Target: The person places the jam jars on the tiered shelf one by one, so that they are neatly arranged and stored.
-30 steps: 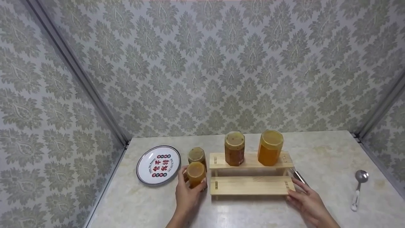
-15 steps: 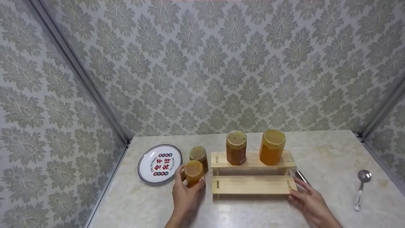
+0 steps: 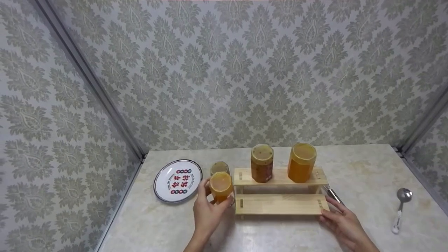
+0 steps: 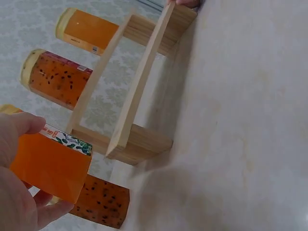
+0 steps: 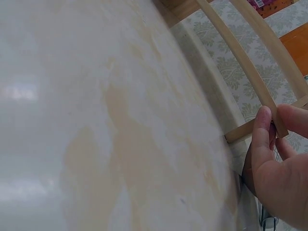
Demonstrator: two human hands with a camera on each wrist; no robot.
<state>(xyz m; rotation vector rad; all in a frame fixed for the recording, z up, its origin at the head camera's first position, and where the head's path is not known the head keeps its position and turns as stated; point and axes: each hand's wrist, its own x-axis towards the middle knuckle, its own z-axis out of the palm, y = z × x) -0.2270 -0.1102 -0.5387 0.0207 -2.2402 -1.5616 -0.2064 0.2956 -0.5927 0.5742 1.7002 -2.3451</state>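
In the head view my left hand (image 3: 209, 213) grips a jar of plain orange preserve (image 3: 221, 192), fingers and thumb round its sides. The left wrist view shows this jar (image 4: 53, 166) tilted and raised off the table, with a leafy label. Partly hidden behind it stands a jar with dark seeds (image 4: 102, 202). A two-tier wooden rack (image 3: 280, 204) stands just to the right. My right hand (image 3: 341, 224) pinches the right end of its lower shelf between thumb and fingers. On the upper shelf are a seeded jar (image 3: 261, 171) and a plain orange jar (image 3: 301, 169).
A white plate (image 3: 161, 192) with a dark rim and red lettering lies at the left. What looks like a whisk (image 3: 333, 194) lies by the rack's right end, partly behind my right hand. Further right is a metal spoon (image 3: 398, 213) with a white handle.
My left hand has lifted the orange jar off the table and moved it slightly right, covering more of the seeded jar behind. My right hand stays on the rack.
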